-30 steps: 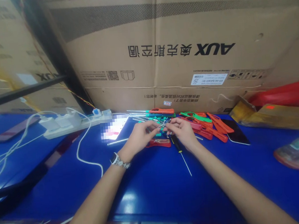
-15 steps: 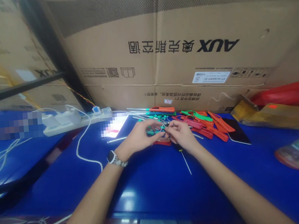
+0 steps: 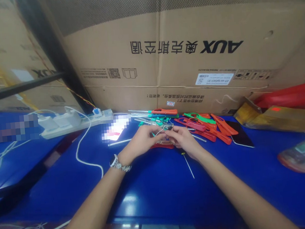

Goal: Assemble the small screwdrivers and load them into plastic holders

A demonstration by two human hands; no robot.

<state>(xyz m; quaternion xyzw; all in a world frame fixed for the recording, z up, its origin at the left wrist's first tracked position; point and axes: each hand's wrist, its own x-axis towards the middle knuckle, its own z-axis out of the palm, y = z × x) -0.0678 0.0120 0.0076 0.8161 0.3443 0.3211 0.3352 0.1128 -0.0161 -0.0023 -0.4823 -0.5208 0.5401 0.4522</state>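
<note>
My left hand (image 3: 141,141) is closed in a pinch, its fingertips at a thin white wire (image 3: 159,131). Pinched between the fingers of my right hand (image 3: 182,139) is a small black part (image 3: 169,127), which the wire seems to join. Both hands meet just above the table, fingertips almost touching. Below the right hand lies a screwdriver (image 3: 189,168) with a yellow collar; its handle is mostly hidden. A red handle shell (image 3: 162,145) sits under the fingers. Behind, green parts with metal tubes (image 3: 145,121) and an orange lighter handle (image 3: 165,111) are heaped.
Red and orange handle shells (image 3: 214,136) and a green one (image 3: 199,118) lie right of the hands, beside a dark phone (image 3: 241,135). A lit phone (image 3: 117,127), power strip (image 3: 78,122) and white cable (image 3: 78,153) are left. A large carton (image 3: 109,43) stands behind the blue table (image 3: 159,192).
The fingers have shifted slightly around the small black part, which now shows more clearly. The left fingers have drawn closer together. Forearms and screwdriver stay nearly in place.
</note>
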